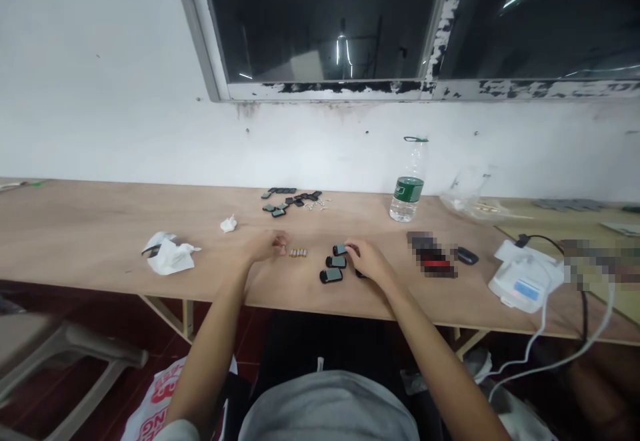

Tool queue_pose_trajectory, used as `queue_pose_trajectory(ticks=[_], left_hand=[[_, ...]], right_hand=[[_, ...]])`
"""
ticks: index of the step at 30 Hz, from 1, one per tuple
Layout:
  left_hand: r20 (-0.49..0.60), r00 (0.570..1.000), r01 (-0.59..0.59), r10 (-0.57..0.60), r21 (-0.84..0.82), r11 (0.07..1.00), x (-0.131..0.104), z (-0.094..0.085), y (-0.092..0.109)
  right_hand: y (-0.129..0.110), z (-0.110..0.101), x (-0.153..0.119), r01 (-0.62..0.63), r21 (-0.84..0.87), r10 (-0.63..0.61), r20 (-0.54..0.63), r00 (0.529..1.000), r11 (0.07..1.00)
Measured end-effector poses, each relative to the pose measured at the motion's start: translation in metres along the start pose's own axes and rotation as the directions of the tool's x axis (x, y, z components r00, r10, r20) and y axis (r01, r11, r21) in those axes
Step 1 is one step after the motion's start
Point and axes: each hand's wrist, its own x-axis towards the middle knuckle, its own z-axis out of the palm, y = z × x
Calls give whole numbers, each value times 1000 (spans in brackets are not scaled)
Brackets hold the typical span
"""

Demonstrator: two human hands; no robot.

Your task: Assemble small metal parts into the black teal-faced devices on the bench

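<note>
My left hand (270, 246) rests at the table's middle, fingers loosely curled with a gap between thumb and fingertips; I see nothing held in it. Just right of its fingertips lies a short row of small silver-and-yellow pieces (299, 253). My right hand (367, 258) pinches the right end of a small black device with a grey face (339, 249). Two similar devices, a middle one (335, 262) and a nearer one (331, 275), lie below it. Another dark piece (359, 273) is partly hidden under my right hand.
Further back lie several black and grey devices (279, 211) and small white bits (315, 205). A water bottle (407, 191) stands near the wall. Crumpled tissue (173, 257) lies left; a dark oval object (467, 255) and a white box with cables (525, 281) are at right.
</note>
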Motion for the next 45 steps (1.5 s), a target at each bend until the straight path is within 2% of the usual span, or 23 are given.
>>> queue_pose_trajectory(ticks=[4,12,16,21,24,28,31,36,41,45], left_hand=[[85,996,13,-6,-90,996,2,0,0],[67,998,-15,19,-64,998,3,3,5],[66,998,-9,14,-73,997,3,4,6],[68,998,0,6,-80,997,2,4,8],[72,997,-32,40,-109,994,1,1,12],[-34,993,-112,110,-75,991,-1,-3,15],[-90,992,-95,93,-26,995,-1,-2,12],[-43,996,-81,79,-41,996,4,6,-4],[-31,997,-70,67,-104,992,10,13,-16],[-42,995,-93,90,-98,991,13,15,-19]], right_hand=[[-3,-1,-4,34,-89,-28,68,997,995],[-8,-4,-6,165,-115,-150,127,980,980],[-3,0,-6,155,-142,-130,170,977,978],[1,2,-8,132,-92,-112,189,976,987],[-2,-7,-8,159,-22,-154,163,975,987],[-7,-32,-7,190,93,-200,114,973,977],[-4,-55,-7,143,77,-148,72,986,987],[19,-80,-11,-45,-46,48,60,997,998],[42,-78,-11,-86,-33,90,170,981,996],[48,-69,-9,-122,-29,125,136,983,992]])
